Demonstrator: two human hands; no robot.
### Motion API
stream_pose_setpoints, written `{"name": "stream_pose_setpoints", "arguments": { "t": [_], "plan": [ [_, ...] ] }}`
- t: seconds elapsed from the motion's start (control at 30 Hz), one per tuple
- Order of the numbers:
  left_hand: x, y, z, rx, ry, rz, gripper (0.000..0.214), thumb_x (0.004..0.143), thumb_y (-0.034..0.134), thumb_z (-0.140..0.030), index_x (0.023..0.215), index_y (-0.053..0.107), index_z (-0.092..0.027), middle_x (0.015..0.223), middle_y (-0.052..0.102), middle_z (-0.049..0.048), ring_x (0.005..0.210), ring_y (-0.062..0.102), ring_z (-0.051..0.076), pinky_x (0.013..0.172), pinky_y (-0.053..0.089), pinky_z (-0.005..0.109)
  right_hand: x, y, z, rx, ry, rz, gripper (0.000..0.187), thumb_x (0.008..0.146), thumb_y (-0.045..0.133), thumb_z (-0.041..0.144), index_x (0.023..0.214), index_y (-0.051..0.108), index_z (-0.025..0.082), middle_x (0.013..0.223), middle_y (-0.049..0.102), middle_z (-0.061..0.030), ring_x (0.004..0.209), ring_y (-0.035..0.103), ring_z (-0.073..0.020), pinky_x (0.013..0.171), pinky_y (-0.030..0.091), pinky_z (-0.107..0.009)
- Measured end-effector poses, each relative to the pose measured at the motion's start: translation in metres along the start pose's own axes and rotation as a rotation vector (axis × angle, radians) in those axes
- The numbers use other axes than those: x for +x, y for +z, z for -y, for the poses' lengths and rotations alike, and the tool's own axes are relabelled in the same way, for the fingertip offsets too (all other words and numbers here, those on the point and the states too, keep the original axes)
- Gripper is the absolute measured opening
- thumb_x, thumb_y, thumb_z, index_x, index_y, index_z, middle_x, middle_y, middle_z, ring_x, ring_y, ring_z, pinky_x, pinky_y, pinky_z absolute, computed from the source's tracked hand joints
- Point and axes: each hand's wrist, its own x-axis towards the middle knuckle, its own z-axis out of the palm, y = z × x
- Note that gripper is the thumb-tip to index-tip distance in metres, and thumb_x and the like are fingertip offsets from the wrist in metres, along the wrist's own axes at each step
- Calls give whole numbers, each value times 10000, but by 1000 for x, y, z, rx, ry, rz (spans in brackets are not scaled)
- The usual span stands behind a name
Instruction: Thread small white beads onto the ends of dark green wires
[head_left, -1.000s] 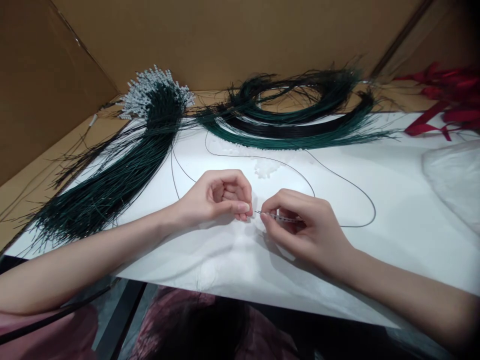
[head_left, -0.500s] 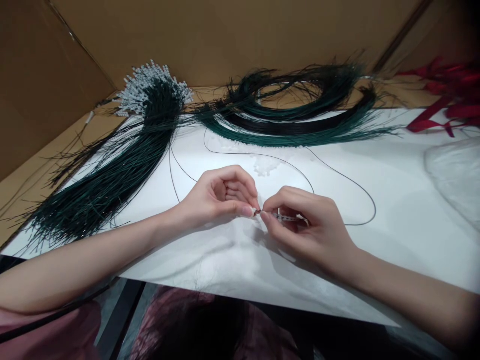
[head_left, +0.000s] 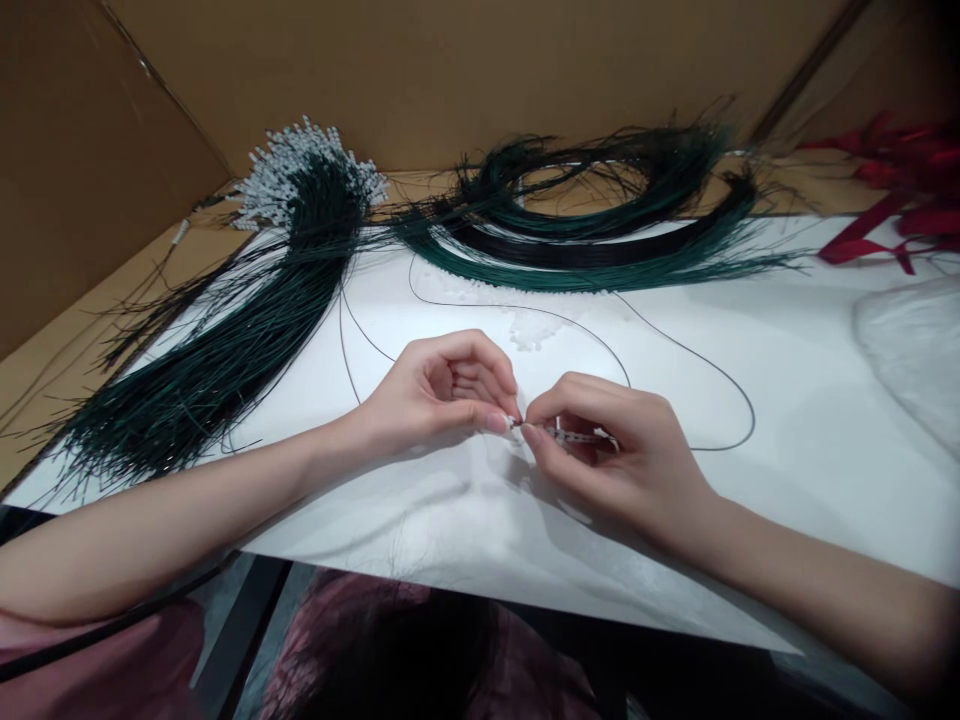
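My left hand (head_left: 442,390) and my right hand (head_left: 607,450) meet fingertip to fingertip over the white sheet (head_left: 787,400). My right hand is closed on the end of a thin dark wire (head_left: 720,375) that loops away to the right and back; several small clear beads show along the wire between its fingers. My left hand is pinched at the wire's tip on something tiny that I cannot make out. A small heap of clear beads (head_left: 534,332) lies just beyond my hands.
A bundle of dark green wires with white tips (head_left: 247,320) fans out at the left. Coiled green and black wires (head_left: 600,220) lie at the back. Red ribbon (head_left: 885,210) is at the far right, clear plastic (head_left: 915,350) below it. Cardboard walls (head_left: 450,70) enclose the space.
My left hand has moved right until its fingertips touch the wire tip held by my right hand. The wire loop has barely shifted.
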Motion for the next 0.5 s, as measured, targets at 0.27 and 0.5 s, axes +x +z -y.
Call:
{"name": "stream_pose_setpoints", "arguments": {
  "t": [0.27, 0.5],
  "plan": [
    [-1, 1, 1, -32, 17, 2, 260, 684, 842, -21, 846, 666, -124, 755, 774, 18, 683, 736, 94, 682, 598, 150, 0, 1, -1, -7, -13, 7, 169, 833, 621, 51, 760, 609, 203, 682, 568, 13, 548, 457, -85, 463, 331, -236],
    [-1, 0, 2, -30, 14, 15, 248, 708, 839, -42, 873, 673, -127, 764, 776, 25, 688, 738, 98, 680, 593, 150, 1, 0, 0, 2, -20, 16, 173, 827, 625, 41, 763, 613, 201, 689, 571, 13, 554, 454, -79, 458, 332, -224]
  ]
}}
